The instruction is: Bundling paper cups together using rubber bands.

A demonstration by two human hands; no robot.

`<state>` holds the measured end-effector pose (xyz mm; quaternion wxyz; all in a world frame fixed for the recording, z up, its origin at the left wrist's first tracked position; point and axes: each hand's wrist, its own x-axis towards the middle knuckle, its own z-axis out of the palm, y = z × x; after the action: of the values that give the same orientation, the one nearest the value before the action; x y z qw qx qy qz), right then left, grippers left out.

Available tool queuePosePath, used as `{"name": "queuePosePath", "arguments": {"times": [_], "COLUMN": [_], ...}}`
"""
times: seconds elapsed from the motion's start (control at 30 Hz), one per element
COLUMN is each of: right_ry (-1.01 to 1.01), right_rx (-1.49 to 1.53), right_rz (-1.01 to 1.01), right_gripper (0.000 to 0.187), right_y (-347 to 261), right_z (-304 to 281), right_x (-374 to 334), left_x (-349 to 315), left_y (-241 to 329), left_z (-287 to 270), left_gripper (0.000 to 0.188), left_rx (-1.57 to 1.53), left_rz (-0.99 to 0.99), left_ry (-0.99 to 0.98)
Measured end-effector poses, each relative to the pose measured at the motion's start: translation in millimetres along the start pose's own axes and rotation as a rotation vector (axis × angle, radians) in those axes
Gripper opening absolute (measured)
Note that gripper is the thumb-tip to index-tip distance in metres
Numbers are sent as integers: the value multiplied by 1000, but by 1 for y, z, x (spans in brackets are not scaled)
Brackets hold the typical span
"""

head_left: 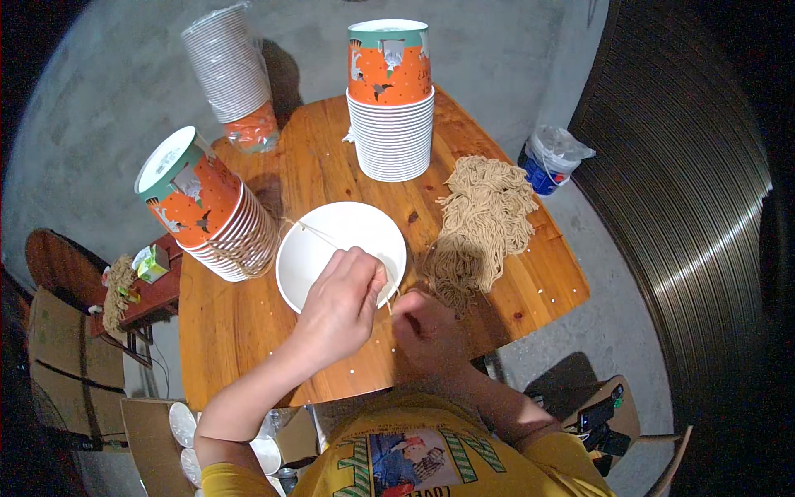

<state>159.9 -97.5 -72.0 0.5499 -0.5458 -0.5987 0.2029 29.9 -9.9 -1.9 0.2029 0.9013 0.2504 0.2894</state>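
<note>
In front of me a round white paper tub (302,257) shows its pale inside, with a thin beige cord (310,229) stretched across its rim. My left hand (344,302) is closed over the near part of the tub, pinching that cord. Close to its right, past the tub's near rim, my right hand (426,331) is also closed; a short bit of cord runs between the two hands. To the left leans a stack of orange and green paper tubs (207,203), with beige cords lying over its white rims. A heap of beige cords (489,215) spreads to the right.
Behind stands another tub stack (389,91), and a plastic-wrapped one (228,70) is at the back left. All this is on a wooden table (273,331). A lined bucket (553,157) stands beyond its right edge. Boxes (153,439) flank me below.
</note>
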Motion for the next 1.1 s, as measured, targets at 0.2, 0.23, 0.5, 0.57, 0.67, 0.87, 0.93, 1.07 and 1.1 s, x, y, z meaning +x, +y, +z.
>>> {"name": "queuePosePath", "arguments": {"times": [0.2,0.23,0.5,0.57,0.67,0.87,0.93,1.07,1.1], "right_ry": [43,49,-10,0,4,-94,-97,-100,-100], "right_rx": [108,66,-103,-173,-211,-267,-279,-298,-296], "right_rz": [-6,-40,-199,-217,-323,-429,-441,-454,-453], "right_gripper": [6,7,14,18,21,29,31,34,34], "right_y": [0,4,-2,-3,-4,-5,-3,-3,-4], "right_z": [12,13,3,1,0,0,0,0,0], "right_x": [-6,-8,-8,-10,-8,-12,-14,-15,-15], "left_x": [-1,-1,-83,-97,-87,-76,-77,-71,-71], "left_y": [-1,-1,7,13,24,5,2,5,4], "left_z": [-4,-5,17,34,35,41,42,39,38], "left_gripper": [8,8,9,8,17,16,15,10,8], "left_rx": [94,78,-266,-434,-617,-1469,-1546,-1674,-1685], "left_rz": [27,24,-186,-325,-631,-952,-924,-879,-860], "left_ry": [-15,53,563,604,308,166,118,149,129]}}
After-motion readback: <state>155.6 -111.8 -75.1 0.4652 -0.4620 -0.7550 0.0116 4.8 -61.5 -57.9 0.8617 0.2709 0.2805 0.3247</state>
